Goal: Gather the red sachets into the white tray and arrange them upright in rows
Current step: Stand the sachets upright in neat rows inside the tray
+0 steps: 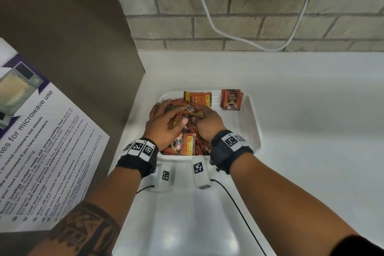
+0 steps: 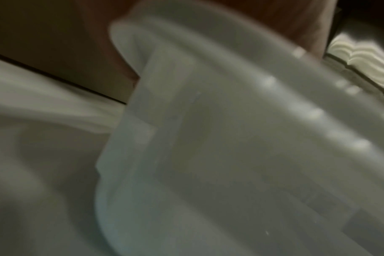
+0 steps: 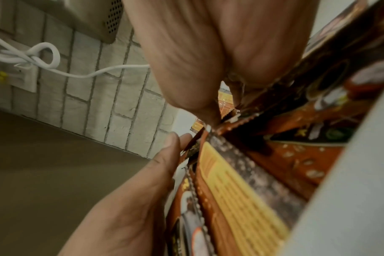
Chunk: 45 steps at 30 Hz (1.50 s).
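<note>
Tray: the white tray sits on the white table, close to the brick wall and the brown panel on your left.
Sachets, loose: a jumbled heap of red sachets fills the tray's left half; they lie flat and overlapping, red-orange with dark serrated edges, a coffee-cup picture on one face and a yellow text panel on the other.
Sachets, sorted: a small stack of sachets stands upright against the tray's far wall, right of the heap, its front printed "D2X BLACK".
Left hand: your left hand lies over the heap, fingers curled round a bundle of sachets.
Right hand: your right hand meets it at the heap's middle, fingertips pinching sachet edges; the right wrist view shows this grip.
Left wrist view: blurred white plastic only.
Surroundings: a white cable hangs along the wall; a microwave notice is at your left.
</note>
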Available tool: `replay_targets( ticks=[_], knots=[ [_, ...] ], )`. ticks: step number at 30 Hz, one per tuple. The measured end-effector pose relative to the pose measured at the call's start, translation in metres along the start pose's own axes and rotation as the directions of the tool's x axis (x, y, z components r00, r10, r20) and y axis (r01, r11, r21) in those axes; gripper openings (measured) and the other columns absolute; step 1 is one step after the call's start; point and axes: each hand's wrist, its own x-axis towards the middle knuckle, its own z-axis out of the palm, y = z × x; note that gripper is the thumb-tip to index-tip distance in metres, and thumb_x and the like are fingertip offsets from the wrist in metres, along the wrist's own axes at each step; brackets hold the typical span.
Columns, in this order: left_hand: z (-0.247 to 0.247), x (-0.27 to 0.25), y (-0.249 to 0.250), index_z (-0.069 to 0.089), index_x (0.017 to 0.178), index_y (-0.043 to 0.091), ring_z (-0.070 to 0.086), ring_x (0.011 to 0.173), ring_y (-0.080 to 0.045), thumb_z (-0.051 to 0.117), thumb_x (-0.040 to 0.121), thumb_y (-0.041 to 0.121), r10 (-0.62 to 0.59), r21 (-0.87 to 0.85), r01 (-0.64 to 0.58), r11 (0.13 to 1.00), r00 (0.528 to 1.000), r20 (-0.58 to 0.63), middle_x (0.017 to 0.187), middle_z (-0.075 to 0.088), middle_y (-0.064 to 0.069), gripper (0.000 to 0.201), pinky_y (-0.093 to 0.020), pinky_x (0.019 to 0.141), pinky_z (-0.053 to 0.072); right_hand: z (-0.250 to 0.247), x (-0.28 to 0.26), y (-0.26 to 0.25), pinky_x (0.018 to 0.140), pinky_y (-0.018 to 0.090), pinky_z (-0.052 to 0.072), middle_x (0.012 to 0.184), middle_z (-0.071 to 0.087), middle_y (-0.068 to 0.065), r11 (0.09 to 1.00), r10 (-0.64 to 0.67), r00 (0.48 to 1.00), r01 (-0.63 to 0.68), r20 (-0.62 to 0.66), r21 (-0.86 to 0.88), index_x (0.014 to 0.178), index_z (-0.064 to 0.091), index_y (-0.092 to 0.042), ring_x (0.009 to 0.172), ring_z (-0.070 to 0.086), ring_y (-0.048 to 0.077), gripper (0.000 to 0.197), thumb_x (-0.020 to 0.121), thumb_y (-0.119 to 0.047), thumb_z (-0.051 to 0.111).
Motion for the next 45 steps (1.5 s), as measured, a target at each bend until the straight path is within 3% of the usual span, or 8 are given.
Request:
replay_targets(
  ticks=[5, 19, 22, 25, 28, 32, 37, 45],
  knots=[
    [-0.005, 0.0, 0.004, 0.045, 0.142, 0.053, 0.006, 0.153, -0.018, 0.041, 0.087, 0.072, 0.002, 0.051, -0.002, 0.999, 1.0, 0.0, 0.165, 0.017, 0.012, 0.058, -0.057, 0.121, 0.015, -0.012, -0.003, -0.001, 0.094, 0.037, 0.051, 0.121, 0.067, 0.009, 0.998, 0.012, 0.997, -0.017, -0.076, -0.053, 0.128, 0.059, -0.009, 0.109, 0.063, 0.028, 0.032, 0.096, -0.009, 0.055],
    [-0.024, 0.011, 0.031, 0.063, 0.124, 0.046, 0.021, 0.147, -0.017, 0.057, 0.095, 0.051, -0.032, 0.143, 0.018, 0.99, 0.994, 0.1, 0.155, 0.034, 0.014, 0.029, -0.05, 0.117, 0.02, -0.044, 0.003, 0.005, 0.092, 0.03, 0.05, 0.134, 0.062, 0.008, 0.943, 0.02, 0.998, -0.037, -0.054, -0.331, 0.133, 0.061, -0.013, 0.114, 0.062, 0.027, 0.038, 0.096, -0.01, 0.051],
    [-0.037, 0.012, 0.032, 0.067, 0.114, 0.044, 0.042, 0.135, -0.015, 0.06, 0.092, 0.051, -0.025, 0.078, 0.016, 0.997, 0.992, 0.12, 0.142, 0.049, 0.013, 0.024, -0.045, 0.111, 0.037, -0.074, 0.003, 0.002, 0.087, 0.008, 0.036, 0.131, 0.062, 0.001, 0.858, -0.027, 1.0, 0.018, -0.01, -0.513, 0.124, 0.068, -0.017, 0.111, 0.059, 0.018, 0.039, 0.096, -0.001, 0.047],
    [-0.049, 0.012, 0.044, 0.071, 0.111, 0.032, 0.056, 0.119, -0.014, 0.06, 0.097, 0.04, 0.03, 0.049, -0.038, 0.998, 0.988, 0.153, 0.129, 0.062, 0.008, 0.02, -0.028, 0.097, 0.042, -0.102, -0.001, -0.005, 0.106, 0.027, 0.04, 0.138, 0.059, 0.006, 0.678, -0.026, 0.995, 0.088, 0.096, -0.73, 0.133, 0.062, -0.016, 0.124, 0.055, 0.024, 0.041, 0.1, -0.006, 0.041],
    [-0.052, 0.014, 0.065, 0.071, 0.115, 0.028, 0.061, 0.111, -0.013, 0.06, 0.098, 0.038, 0.046, 0.05, -0.058, 0.997, 0.974, 0.222, 0.121, 0.068, 0.007, 0.022, -0.028, 0.092, 0.046, -0.109, -0.007, -0.002, 0.101, 0.029, 0.046, 0.135, 0.059, 0.007, 0.55, 0.038, 0.977, 0.155, 0.21, -0.82, 0.135, 0.06, -0.014, 0.121, 0.057, 0.024, 0.036, 0.101, -0.013, 0.047],
    [-0.036, 0.026, 0.093, 0.066, 0.121, 0.033, 0.06, 0.113, -0.015, 0.058, 0.097, 0.041, 0.03, 0.178, -0.096, 0.979, 0.94, 0.34, 0.125, 0.065, 0.01, 0.026, -0.038, 0.102, 0.047, -0.102, -0.017, 0.009, 0.081, 0.026, 0.047, 0.121, 0.065, 0.009, 0.605, 0.13, 0.957, 0.131, 0.26, -0.785, 0.131, 0.056, -0.009, 0.106, 0.063, 0.024, 0.035, 0.096, -0.015, 0.056],
    [-0.002, 0.04, 0.128, 0.055, 0.138, 0.021, 0.056, 0.119, -0.021, 0.059, 0.099, 0.03, 0.068, 0.343, -0.261, 0.902, 0.873, 0.484, 0.136, 0.057, 0.0, 0.04, -0.029, 0.089, 0.043, -0.096, -0.019, 0.019, 0.086, 0.03, 0.044, 0.124, 0.059, 0.012, 0.597, 0.109, 0.963, 0.134, 0.245, -0.791, 0.137, 0.046, -0.01, 0.11, 0.06, 0.027, 0.048, 0.092, -0.015, 0.063],
    [0.042, 0.056, 0.129, 0.065, 0.129, 0.015, 0.064, 0.107, -0.025, 0.049, 0.1, 0.026, -0.041, 0.568, -0.432, 0.7, 0.771, 0.636, 0.126, 0.065, -0.005, 0.034, -0.03, 0.082, 0.05, -0.097, -0.013, 0.033, 0.095, 0.033, 0.051, 0.119, 0.066, 0.01, 0.674, 0.036, 0.985, 0.101, 0.169, -0.731, 0.126, 0.057, -0.01, 0.109, 0.063, 0.028, 0.039, 0.088, -0.009, 0.066]
  ],
)
